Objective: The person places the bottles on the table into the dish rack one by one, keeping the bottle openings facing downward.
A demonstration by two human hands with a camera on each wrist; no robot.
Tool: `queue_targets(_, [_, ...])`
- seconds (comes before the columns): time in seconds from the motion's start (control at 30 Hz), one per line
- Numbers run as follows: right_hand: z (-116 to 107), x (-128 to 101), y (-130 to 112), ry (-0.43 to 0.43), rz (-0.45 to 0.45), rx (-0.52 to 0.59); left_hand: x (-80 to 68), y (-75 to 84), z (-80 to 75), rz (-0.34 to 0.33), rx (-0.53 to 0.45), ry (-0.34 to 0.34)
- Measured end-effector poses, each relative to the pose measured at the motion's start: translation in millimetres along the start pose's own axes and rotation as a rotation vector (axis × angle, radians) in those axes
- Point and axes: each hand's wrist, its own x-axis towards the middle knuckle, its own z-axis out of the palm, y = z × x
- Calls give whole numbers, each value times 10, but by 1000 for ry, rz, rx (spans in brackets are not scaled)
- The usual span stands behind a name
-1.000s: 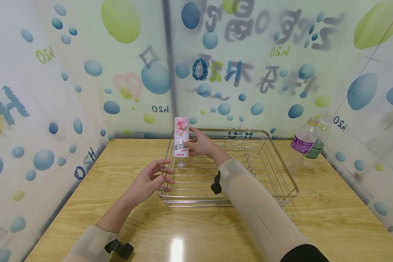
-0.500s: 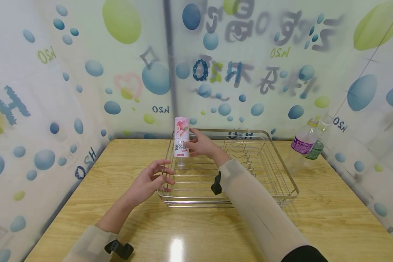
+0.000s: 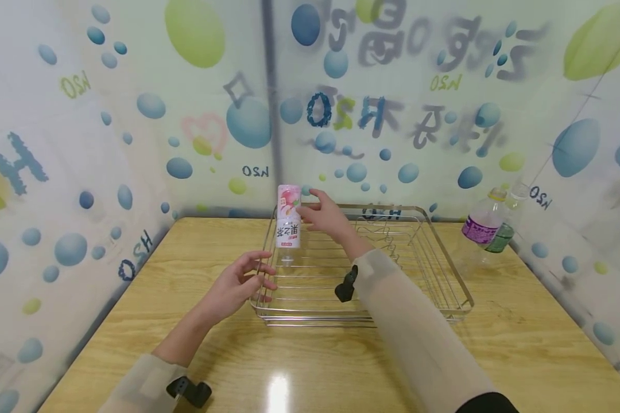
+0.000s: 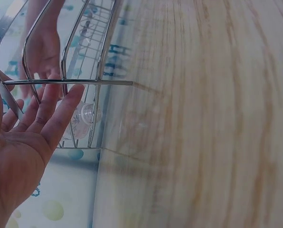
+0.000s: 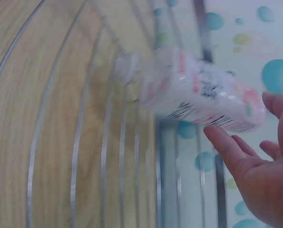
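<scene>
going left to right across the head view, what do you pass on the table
Left hand at the rack's corner → upside-down clear bottle with pink peach label → right hand → silver wire dish rack → clear purple-labelled bottle → clear green-labelled bottle

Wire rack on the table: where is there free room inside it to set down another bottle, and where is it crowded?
Inside the wire rack, the near-middle floor between the pink-label bottle and the inner wire dividers is bare. The far left corner is crowded: the bottle stands inverted there, the right hand beside it, the left hand at the near left rim. The table right of the rack is bare.
</scene>
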Motion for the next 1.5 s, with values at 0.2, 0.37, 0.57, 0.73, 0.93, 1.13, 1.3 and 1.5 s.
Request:
queue_targets(0.2, [-170, -156, -251, 42, -77, 100, 19, -5, 34, -1, -7, 5])
queue_targets(0.37, [-354, -364, -416, 15, -135, 103, 14, -14, 30, 4, -5, 11])
queue_targets(0.57, [-583, -687, -542, 2, -190, 41, 5, -26, 20, 8, 5, 16])
queue_targets(0.73, [-838, -971, -518, 13, -213, -51, -2, -21, 24, 6, 16, 19])
queue_targets(0.93, [-1174, -1347, -406, 70, -172, -209, 10, -36, 27, 11, 11, 14])
queue_targets(1.13, [-1460, -1694, -234, 134, -153, -281, 16, -53, 19, 31, 5, 20])
queue_targets(1.3, [-1694, -1943, -83, 184, -167, -314, 16, -59, 16, 44, 2, 17])
queue_targets(1.5, [-2008, -2185, 163, 246, -189, -303, 9, -74, 30, 58, -4, 14])
